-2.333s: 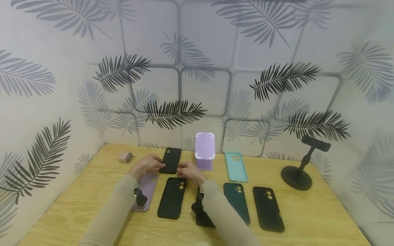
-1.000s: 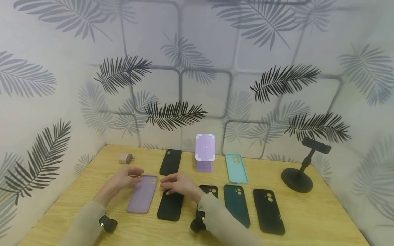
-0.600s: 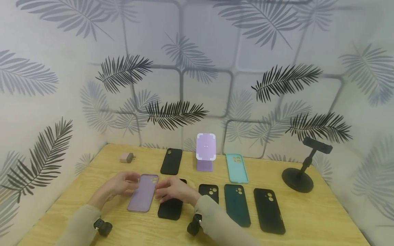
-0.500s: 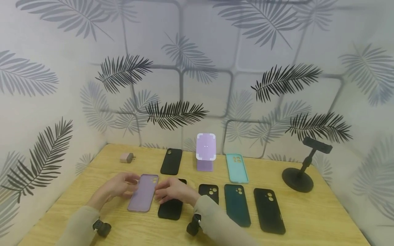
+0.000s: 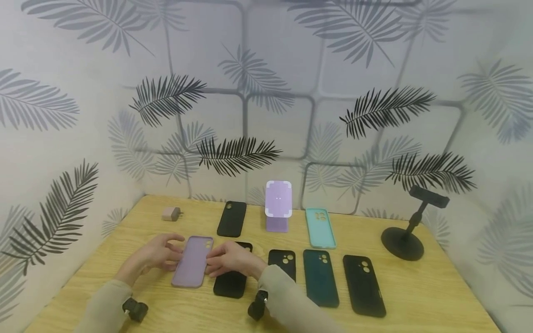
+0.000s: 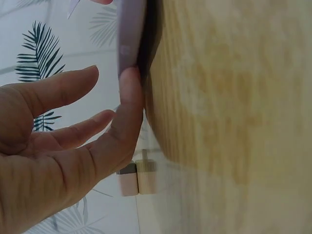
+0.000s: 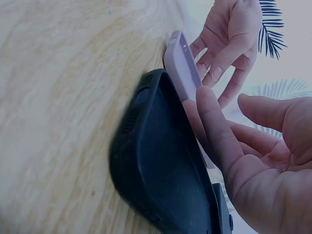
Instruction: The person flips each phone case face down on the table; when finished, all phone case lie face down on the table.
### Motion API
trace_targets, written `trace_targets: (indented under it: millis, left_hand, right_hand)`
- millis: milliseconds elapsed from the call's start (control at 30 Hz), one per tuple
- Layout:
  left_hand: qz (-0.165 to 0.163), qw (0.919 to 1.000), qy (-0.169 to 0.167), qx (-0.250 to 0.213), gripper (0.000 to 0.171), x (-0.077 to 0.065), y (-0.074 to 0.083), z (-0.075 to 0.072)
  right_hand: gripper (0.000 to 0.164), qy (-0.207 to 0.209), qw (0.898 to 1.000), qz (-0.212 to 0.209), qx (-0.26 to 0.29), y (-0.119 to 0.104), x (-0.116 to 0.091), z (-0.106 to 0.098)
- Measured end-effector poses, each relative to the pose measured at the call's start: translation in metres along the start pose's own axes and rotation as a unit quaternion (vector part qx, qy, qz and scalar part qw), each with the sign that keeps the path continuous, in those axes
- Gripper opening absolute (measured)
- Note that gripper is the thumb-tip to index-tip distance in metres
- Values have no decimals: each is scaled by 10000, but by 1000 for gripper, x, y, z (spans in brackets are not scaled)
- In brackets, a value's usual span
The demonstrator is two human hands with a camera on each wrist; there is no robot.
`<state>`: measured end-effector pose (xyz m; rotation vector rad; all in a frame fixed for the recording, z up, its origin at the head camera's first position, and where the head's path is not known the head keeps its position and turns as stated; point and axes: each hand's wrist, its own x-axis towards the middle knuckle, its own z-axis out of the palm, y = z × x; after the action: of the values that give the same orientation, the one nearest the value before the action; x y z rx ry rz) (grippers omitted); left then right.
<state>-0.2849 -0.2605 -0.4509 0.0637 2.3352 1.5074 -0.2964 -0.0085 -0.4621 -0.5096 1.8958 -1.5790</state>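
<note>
A light purple phone case [image 5: 193, 261] lies hollow side up on the wooden table. At its left edge is my left hand [image 5: 160, 252]; in the left wrist view one outstretched finger touches the side wall of the purple case [image 6: 130, 36], with the thumb held off it. My right hand [image 5: 233, 259] reaches over a black phone case [image 5: 230, 284], its fingertips at the purple case's right edge. The right wrist view has the right hand's fingers [image 7: 214, 126] extended beside the purple case [image 7: 181, 68]; whether they press it I cannot tell.
Farther back lie another black case [image 5: 232, 218], a pink plug charger [image 5: 170, 213], a purple phone stand [image 5: 278, 203] and a turquoise case [image 5: 320, 229]. Rightward are a black case [image 5: 283, 260], a dark green case [image 5: 321, 280], a black case [image 5: 364, 286] and a black round-based stand [image 5: 402, 243].
Both hands have left the black case at the back and come down to either side of the purple case. Most recently the right hand has shifted slightly left; the purple case has barely moved left.
</note>
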Motion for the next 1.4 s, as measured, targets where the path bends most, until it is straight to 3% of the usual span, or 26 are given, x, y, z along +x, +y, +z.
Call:
trace_targets:
  millis: [400, 633, 800, 1033, 1400]
  left_hand:
    - [181, 9974, -602, -351, 68, 5, -4, -19]
    - [477, 9894, -991, -946, 77, 10, -4, -23]
    - [583, 9809, -1308, -1315, 78, 11, -4, -20]
    - [470, 9725, -1453, -1757, 72, 13, -5, -14]
    - [568, 9636, -1823, -1872, 70, 15, -3, -5]
  right_hand:
    - [37, -115, 9999, 10, 101, -1, 2, 2]
    - [42, -136, 9992, -90, 365, 0, 4, 4]
    - [51, -84, 9978, 14, 659, 0, 4, 6]
    - [56, -59, 9964, 34, 847, 1, 5, 9]
    - [69, -81, 9942, -1, 1072, -1, 8, 15]
